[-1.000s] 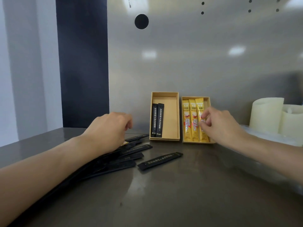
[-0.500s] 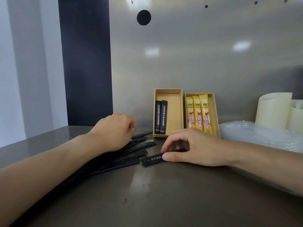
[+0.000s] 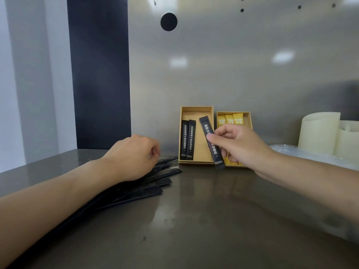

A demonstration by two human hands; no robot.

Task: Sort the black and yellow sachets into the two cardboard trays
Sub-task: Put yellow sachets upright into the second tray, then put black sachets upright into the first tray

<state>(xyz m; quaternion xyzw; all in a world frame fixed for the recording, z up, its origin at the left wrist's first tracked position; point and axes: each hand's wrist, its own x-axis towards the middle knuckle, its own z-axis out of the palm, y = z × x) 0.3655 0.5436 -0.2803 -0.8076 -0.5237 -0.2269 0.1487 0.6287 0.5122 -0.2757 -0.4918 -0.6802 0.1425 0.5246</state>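
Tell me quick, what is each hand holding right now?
Left hand: fingers curled, resting on the pile of black sachets; whether it grips one cannot be told.
Right hand: fingers pinch one black sachet.

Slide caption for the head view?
Right hand holds a black sachet by the left tray; left hand rests on loose black sachets.

matt cardboard trays (image 3: 196, 109), glossy metal table (image 3: 194, 220) & wall (image 3: 233, 74).

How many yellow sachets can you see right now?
3. The left sachet, middle sachet and right sachet lie side by side in the right tray. The right hand covers their lower parts; more may be hidden behind it.
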